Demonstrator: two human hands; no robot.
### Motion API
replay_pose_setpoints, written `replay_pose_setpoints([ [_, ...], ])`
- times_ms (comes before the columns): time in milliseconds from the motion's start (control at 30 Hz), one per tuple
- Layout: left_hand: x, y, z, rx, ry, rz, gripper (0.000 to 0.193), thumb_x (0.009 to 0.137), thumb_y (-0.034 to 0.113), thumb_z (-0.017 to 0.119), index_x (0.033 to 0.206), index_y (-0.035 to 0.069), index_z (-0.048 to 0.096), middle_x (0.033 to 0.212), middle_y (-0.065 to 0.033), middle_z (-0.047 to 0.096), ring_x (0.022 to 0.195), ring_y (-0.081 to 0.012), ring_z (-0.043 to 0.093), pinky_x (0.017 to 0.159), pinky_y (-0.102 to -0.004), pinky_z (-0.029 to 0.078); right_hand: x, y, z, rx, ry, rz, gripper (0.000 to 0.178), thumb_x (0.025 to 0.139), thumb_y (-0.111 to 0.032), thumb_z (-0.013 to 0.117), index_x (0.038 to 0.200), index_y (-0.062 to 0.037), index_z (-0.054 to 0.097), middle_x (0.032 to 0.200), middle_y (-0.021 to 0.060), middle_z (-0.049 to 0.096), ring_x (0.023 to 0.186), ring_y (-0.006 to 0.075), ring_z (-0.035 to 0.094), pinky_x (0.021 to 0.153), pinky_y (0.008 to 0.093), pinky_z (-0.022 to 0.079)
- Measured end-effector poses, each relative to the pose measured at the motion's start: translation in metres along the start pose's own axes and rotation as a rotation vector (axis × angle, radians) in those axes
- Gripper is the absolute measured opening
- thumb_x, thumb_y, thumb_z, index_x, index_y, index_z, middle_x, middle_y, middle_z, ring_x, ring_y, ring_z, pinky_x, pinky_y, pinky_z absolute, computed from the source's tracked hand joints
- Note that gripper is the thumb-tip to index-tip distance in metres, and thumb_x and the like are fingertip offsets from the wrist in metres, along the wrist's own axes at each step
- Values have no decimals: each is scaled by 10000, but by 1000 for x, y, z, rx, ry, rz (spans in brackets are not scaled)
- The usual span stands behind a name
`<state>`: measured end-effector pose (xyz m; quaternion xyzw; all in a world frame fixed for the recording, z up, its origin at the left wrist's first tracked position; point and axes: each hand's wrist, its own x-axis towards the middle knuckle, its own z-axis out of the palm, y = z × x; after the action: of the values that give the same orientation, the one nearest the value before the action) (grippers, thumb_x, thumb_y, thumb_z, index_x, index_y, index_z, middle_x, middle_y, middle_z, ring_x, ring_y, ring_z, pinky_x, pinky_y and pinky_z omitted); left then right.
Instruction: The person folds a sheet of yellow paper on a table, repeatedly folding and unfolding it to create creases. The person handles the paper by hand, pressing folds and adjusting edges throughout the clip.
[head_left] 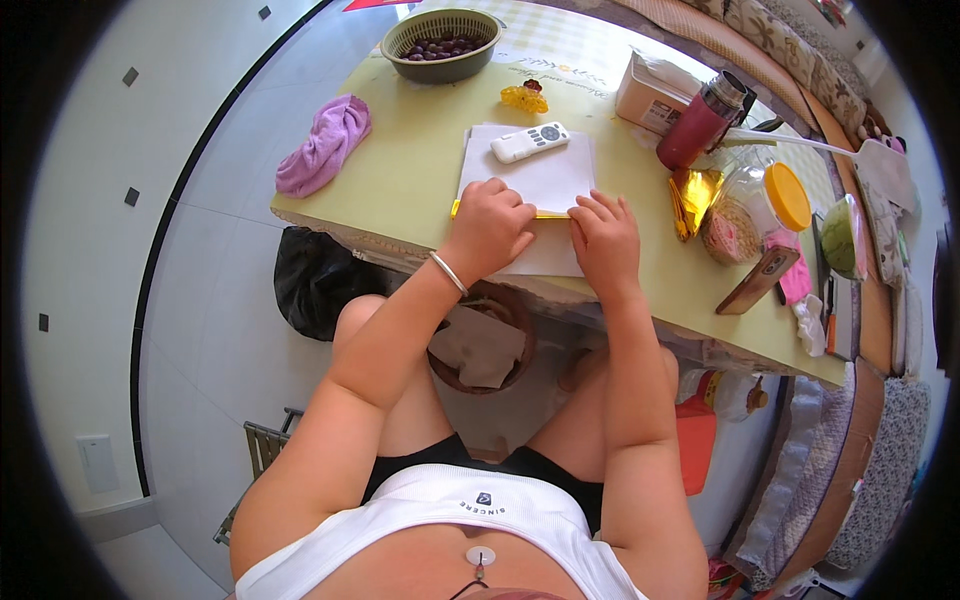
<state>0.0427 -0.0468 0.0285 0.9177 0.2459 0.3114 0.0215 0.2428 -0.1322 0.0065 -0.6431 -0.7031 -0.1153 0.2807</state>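
Note:
White paper sheets [530,185] lie on the table in front of me, with a white remote control [530,143] resting on their far part. A thin yellow strip [545,215] runs across the paper from left to right; I cannot tell its exact kind. My left hand [490,230], a silver bangle on its wrist, is closed with bent fingers over the strip's left part. At the strip's right end, my right hand [608,240] presses it with thumb and bent fingers. More white paper [545,262] reaches toward the table's near edge between my hands.
Left on the table lies a purple cloth [325,145]; beyond it stands a basket of dark fruit [440,60]. A yellow hair claw [525,97] sits past the remote. A maroon flask [700,125], a lidded jar [745,205] and a phone [758,280] stand right.

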Motion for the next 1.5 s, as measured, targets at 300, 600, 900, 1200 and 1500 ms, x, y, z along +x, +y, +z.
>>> replay_pose_setpoints([
  [300,21,-20,6,-1,393,-335,107,826,88,715,920,104,761,850,-82,702,720,-253,666,637,-347,528,11,-4,-9,902,115,836,331,909,-67,673,1227,1,609,1102,126,660,999,169,660,765,299,554],
  [600,19,-28,-43,-1090,303,-293,131,853,-69,635,936,-40,733,1029,-128,709,935,-195,681,869,-302,545,29,-8,-18,1536,286,926,551,848,-83,765,1367,-51,584,1404,170,517,1312,266,502,1016,407,477],
  [900,-8,-74,-36,-1231,-288,-361,399,676,-4,459,952,-41,745,1212,-183,693,1231,-294,587,1104,-374,402,-6,-21,-49,200,-75,-227,443,674,27,697,1058,-184,762,1255,29,692,1291,278,566,1067,427,433],
  [1200,-34,42,-55,-160,-82,77,745,691,494,826,1190,-30,648,1233,-219,639,1237,-406,561,1116,-563,343,-22,-36,-26,-60,-68,-57,303,768,-83,640,1059,-78,722,990,57,732,901,234,688,755,376,541],
  [1500,-54,29,-19,-52,-80,26,332,762,25,646,1088,-24,681,1186,-232,665,1145,-388,631,1010,-511,487,-22,-42,-33,-99,-95,-207,291,798,-83,647,1079,-113,718,1116,62,702,1138,273,633,941,432,498],
])
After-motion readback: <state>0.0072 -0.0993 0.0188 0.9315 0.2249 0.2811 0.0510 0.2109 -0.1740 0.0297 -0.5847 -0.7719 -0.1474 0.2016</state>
